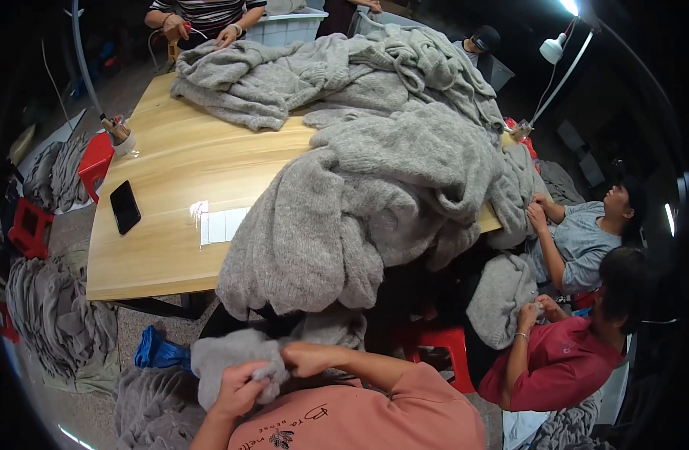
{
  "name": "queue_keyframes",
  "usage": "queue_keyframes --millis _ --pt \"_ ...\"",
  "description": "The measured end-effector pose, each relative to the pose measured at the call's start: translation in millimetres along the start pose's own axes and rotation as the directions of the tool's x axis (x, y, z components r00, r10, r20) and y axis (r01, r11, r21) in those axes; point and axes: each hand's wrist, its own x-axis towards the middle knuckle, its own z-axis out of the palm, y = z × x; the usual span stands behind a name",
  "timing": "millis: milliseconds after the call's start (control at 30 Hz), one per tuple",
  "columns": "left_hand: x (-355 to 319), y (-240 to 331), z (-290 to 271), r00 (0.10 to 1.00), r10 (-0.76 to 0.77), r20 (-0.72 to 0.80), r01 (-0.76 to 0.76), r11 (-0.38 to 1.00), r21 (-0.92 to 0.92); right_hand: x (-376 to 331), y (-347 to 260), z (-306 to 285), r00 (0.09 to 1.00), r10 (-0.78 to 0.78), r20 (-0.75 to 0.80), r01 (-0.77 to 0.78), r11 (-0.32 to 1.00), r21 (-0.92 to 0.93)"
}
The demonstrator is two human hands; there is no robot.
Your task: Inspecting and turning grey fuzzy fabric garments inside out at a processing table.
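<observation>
Low in the view, my left hand [243,388] is closed around a bunched piece of fuzzy grey knitwear [221,356] held in front of my chest. My right hand [305,358] pinches the same piece at its right edge, fingers curled into the fabric. The two hands are a hand's width apart. The knit hangs just below the near edge of a light wooden table [164,217]. A big heap of grey knitted garments [374,172] spills over that edge toward my hands.
A black phone [125,206] and white paper slips [221,225] lie on the table's left half. Two seated people [577,300] handle grey knits at the right, and another person's hands [202,30] work at the far end. Red stools [97,161], grey piles and a blue cloth [158,351] sit on the floor.
</observation>
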Motion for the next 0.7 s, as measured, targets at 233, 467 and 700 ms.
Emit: queue_keyframes --millis 233,467,700 --pt "-34.7 -46.8 -2.2 0.867 -0.388 -0.313 0.337 0.919 -0.205 1.4 4.0 33.0 0.984 -0.038 -0.175 0.000 0.978 -0.210" --pt "-45.0 -40.2 -37.3 0.762 -0.245 -0.599 0.264 0.963 -0.058 4.2 20.1 13.9 0.864 0.071 -0.499 -0.071 0.997 0.018" --pt "-56.5 -60.2 -45.9 0.720 -0.320 -0.616 0.100 0.926 -0.365 -21.4 58.2 18.5 0.883 0.401 -0.242 -0.010 0.533 0.846"
